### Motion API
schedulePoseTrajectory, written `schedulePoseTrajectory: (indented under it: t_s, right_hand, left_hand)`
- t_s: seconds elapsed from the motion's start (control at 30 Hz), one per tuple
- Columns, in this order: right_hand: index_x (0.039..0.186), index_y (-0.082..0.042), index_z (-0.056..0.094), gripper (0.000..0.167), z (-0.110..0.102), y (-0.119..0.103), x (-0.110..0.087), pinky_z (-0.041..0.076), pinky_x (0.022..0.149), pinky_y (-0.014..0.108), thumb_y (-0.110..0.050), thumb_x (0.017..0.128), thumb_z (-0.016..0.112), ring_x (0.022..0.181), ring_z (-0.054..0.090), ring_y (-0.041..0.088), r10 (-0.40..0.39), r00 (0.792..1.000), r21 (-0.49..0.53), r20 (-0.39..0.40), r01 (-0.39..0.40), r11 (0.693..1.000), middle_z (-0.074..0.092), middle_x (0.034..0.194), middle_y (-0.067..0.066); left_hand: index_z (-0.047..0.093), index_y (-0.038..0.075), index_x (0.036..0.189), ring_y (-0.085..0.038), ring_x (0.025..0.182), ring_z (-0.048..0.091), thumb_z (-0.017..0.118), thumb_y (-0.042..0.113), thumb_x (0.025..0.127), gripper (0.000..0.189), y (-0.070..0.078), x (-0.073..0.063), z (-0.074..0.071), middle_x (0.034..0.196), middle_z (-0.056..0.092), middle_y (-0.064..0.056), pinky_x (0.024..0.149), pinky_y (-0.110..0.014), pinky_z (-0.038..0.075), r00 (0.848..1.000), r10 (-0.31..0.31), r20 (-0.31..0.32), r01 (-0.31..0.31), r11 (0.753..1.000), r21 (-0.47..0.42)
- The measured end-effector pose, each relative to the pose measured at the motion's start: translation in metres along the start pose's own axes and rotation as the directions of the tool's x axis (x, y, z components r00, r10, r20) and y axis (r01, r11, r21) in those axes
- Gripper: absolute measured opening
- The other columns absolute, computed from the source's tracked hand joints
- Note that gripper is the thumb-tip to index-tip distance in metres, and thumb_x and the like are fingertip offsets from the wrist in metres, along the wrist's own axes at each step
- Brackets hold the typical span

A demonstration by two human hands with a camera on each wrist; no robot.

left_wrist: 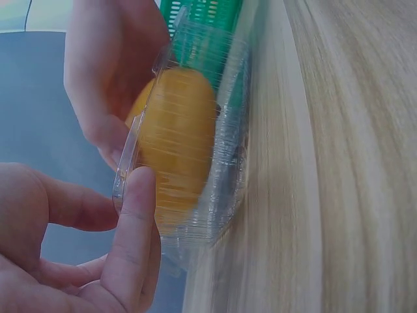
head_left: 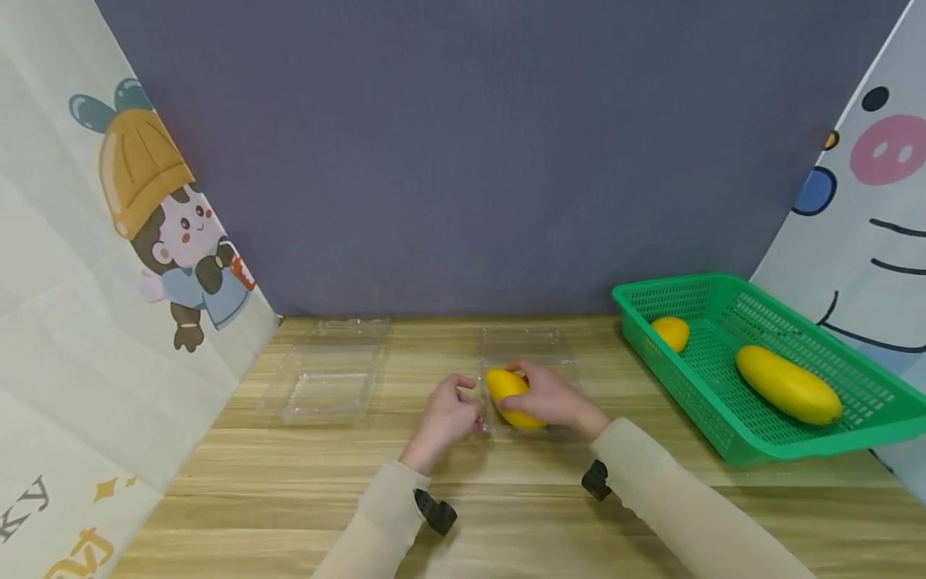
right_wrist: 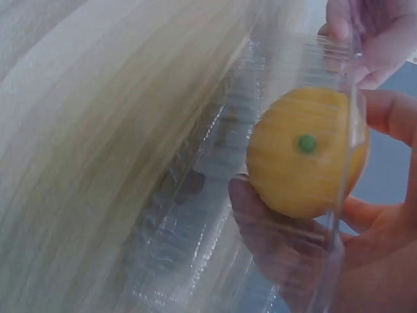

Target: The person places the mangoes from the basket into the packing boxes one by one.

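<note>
A yellow mango point(head_left: 510, 396), shaped like an oval with a green dot at one end in the right wrist view, is in a clear plastic box point(head_left: 524, 342). My right hand point(head_left: 553, 396) grips the mango, thumb and fingers on opposite sides, inside the box walls. At the box's left edge is my left hand point(head_left: 452, 414); in the left wrist view its thumb and a finger point(left_wrist: 138, 195) pinch the rim. The clear wall point(left_wrist: 228, 130) stands in front of the mango there. The mango's underside is hidden in the head view.
A second clear plastic box point(head_left: 325, 394) lies open on the left of the wooden table point(head_left: 239, 498). On the right stands a green basket point(head_left: 731, 438) with another yellow fruit point(head_left: 670, 333) and a long yellow fruit point(head_left: 788, 386). A dark panel point(head_left: 448, 161) closes off the back.
</note>
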State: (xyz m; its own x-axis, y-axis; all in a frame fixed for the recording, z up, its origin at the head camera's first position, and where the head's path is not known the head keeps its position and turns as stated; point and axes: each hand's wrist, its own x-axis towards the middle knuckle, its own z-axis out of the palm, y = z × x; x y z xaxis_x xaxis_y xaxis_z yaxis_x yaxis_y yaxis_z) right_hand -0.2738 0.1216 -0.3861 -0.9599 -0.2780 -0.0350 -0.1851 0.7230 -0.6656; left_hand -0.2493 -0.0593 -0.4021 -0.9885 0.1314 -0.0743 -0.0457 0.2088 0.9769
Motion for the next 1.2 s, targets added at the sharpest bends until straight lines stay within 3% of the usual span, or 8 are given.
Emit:
schedulePoseTrajectory:
  t_s: [0.53, 0.97, 1.2]
  right_hand:
    - [0.132, -0.007, 0.048, 0.067, 0.009, -0.002, 0.002, 0.047, 0.084, 0.041, -0.036, 0.076, 0.072, 0.094, 0.055, 0.019, 0.018, 1.0, -0.087, 0.011, -0.017, 0.996, 0.059, 0.117, 0.007]
    - [0.13, -0.006, 0.048, 0.066, 0.011, -0.013, 0.001, 0.048, 0.074, 0.036, -0.042, 0.079, 0.069, 0.082, 0.054, 0.018, 0.045, 0.999, -0.149, -0.013, -0.047, 0.988, 0.06, 0.105, 0.006]
    - [0.135, -0.006, 0.044, 0.066, 0.009, -0.012, -0.001, 0.047, 0.085, 0.045, -0.044, 0.085, 0.062, 0.096, 0.056, 0.023, 0.061, 0.998, -0.17, -0.013, -0.062, 0.983, 0.057, 0.121, 0.011]
  left_hand:
    - [0.047, -0.004, 0.121, -0.026, 0.061, 0.063, 0.056, -0.001, 0.081, 0.04, 0.002, 0.0, 0.0, 0.082, 0.055, -0.016, 0.062, -0.038, 0.057, 1.0, 0.003, 0.014, -0.003, 1.0, 0.019]
    - [0.047, -0.005, 0.122, -0.025, 0.062, 0.063, 0.056, -0.001, 0.082, 0.041, 0.003, -0.002, 0.0, 0.083, 0.055, -0.015, 0.062, -0.038, 0.057, 1.0, 0.004, 0.014, -0.004, 1.0, 0.014]
    - [0.047, -0.005, 0.12, -0.023, 0.06, 0.062, 0.055, -0.003, 0.08, 0.041, 0.001, -0.001, -0.001, 0.082, 0.054, -0.016, 0.06, -0.036, 0.057, 1.0, 0.011, 0.016, -0.011, 1.0, 0.007]
